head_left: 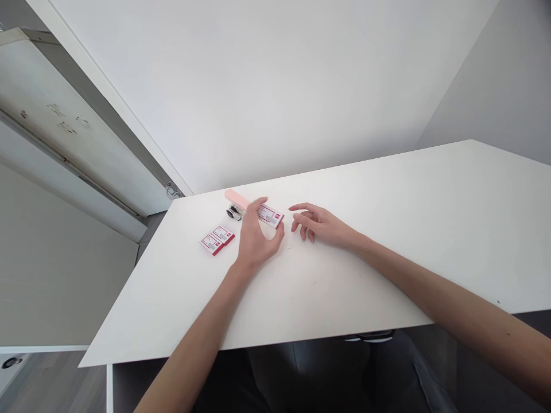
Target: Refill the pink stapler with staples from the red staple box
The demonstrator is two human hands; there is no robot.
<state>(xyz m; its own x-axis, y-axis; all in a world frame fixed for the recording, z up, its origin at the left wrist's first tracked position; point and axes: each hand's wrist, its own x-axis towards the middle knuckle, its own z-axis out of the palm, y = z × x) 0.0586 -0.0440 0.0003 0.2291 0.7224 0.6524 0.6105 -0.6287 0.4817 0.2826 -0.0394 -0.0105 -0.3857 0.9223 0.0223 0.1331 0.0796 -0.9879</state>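
My left hand (257, 235) is closed around a small white-and-red box (272, 216), thumb at its near edge and fingers at the far edge. The palm side hides part of the box. Just to the right, my right hand (316, 223) hovers with its fingers apart, holding nothing, a short gap from the box. Two similar white-and-red boxes, one (222, 234) behind the other (210, 244), lie side by side left of my left hand. Behind that hand sits a small black-and-silver item (233, 212), its kind unclear, beside a pale pink strip (236, 198).
The white table (379, 275) extends far to the right, its near edge in front of my body. A white wall (301, 86) stands behind it. At the left are a worn white panel (64, 115) and a bundle of thin wire (173, 190) beyond the table's corner.
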